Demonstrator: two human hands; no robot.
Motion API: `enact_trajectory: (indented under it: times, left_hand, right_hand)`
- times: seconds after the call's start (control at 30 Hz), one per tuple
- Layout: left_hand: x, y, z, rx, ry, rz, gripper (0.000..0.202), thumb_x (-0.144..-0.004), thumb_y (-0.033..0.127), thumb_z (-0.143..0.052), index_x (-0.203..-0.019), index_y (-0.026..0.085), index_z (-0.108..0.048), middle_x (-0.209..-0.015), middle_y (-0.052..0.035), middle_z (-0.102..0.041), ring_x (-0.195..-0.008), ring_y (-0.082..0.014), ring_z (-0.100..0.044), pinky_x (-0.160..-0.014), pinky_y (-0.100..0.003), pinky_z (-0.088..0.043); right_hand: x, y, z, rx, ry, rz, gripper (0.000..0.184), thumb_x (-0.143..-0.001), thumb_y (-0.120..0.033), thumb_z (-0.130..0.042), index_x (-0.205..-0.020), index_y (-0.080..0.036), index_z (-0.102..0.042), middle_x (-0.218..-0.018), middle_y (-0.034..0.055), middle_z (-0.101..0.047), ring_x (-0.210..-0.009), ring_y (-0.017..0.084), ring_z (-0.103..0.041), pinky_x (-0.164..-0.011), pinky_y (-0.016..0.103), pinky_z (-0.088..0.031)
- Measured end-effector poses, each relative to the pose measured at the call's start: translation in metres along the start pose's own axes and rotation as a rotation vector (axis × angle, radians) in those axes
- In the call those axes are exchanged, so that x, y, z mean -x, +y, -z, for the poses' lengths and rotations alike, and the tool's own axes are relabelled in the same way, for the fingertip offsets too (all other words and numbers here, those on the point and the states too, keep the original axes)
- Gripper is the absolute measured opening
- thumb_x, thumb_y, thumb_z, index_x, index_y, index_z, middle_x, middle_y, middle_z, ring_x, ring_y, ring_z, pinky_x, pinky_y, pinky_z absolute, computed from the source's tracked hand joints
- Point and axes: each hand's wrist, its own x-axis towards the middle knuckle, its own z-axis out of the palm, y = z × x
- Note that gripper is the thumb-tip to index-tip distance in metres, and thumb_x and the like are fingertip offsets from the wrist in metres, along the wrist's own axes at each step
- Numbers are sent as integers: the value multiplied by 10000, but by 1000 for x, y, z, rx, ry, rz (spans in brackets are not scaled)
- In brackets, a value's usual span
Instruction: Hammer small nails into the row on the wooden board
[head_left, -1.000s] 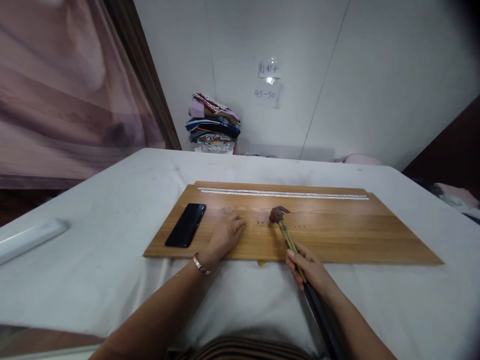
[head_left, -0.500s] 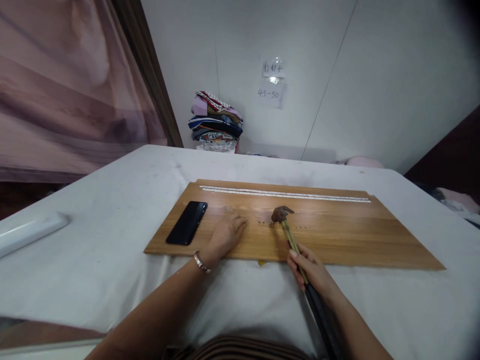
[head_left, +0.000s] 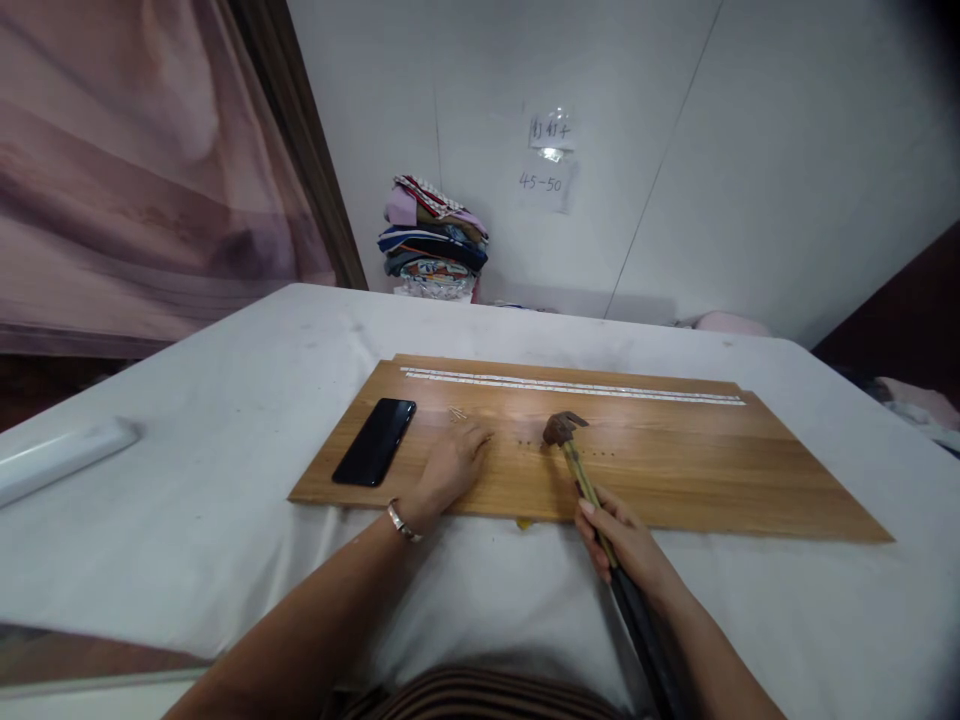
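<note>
My right hand (head_left: 621, 535) is wrapped round the handle of a claw hammer (head_left: 581, 468). The hammer's rusty head hovers just above the wooden board (head_left: 697, 470), claw toward the right. On the board left of the hammer, my left hand (head_left: 454, 462) rests with its fingers bent and drawn together; what they pinch, if anything, is too small to make out. Several loose nails (head_left: 457, 413) lie just beyond that hand. A row of small dark nail heads or holes (head_left: 602, 454) runs along the middle of the board, partly hidden by the hammer head.
A black phone (head_left: 375, 442) lies on the board's left end. Two white measuring strips (head_left: 574, 387) run along its far side. The board rests on a white-covered table (head_left: 225, 420), with a white roll (head_left: 67, 458) at left. Folded clothes (head_left: 433, 240) are stacked by the wall.
My left fingers have shifted slightly on the board. The hammer stays in almost the same place, and the view has tilted a little.
</note>
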Motion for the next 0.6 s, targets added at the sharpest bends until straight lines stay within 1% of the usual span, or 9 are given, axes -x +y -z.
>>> enact_trajectory:
  times: [0.13,0.3,0.43,0.53,0.6]
  left_hand:
    - [0,1,2,12,-1,7,221,-856,85,-425,-897,169,-624,-919,-57,-649,-874,-175,-588,-828,-337,-483]
    - [1,3,4,25,3,31,163,-858,120,-450,-846,177,-602,-885,-37,-640,-851,-166,-581,-798,-312,-472]
    - [1,4,4,19,8,71,148,-836,113,-446,-775,177,-564,-806,-22,-611,-778,-155,-561,-732,-288,-454]
    - [0,5,6,22,5,80,142,-830,127,-449,-735,178,-541,-761,-14,-587,-737,-148,-541,-691,-277,-437]
    - [0,6,6,31,-1,85,139,-823,130,-452,-723,178,-535,-750,-12,-577,-725,-146,-533,-680,-274,-431]
  right_hand:
    - [1,1,1,4,-2,-10,312,-818,-481,-595,-900,-199,-488,-559,-101,-457,-298,25,-340,-262,140,-359]
    - [2,-1,0,-1,4,7,322,-818,-491,-591,-806,-191,-474,-546,-98,-441,-291,22,-332,-263,140,-351]
    - [1,-1,1,-13,4,4,325,-805,-493,-606,-850,-195,-485,-552,-100,-447,-293,27,-333,-261,142,-354]
    - [0,1,2,5,-6,-9,331,-807,-502,-599,-813,-192,-483,-547,-97,-444,-295,26,-335,-263,141,-356]
    - [0,2,3,6,-8,-14,326,-811,-499,-595,-829,-192,-489,-553,-96,-447,-297,25,-335,-264,141,-359]
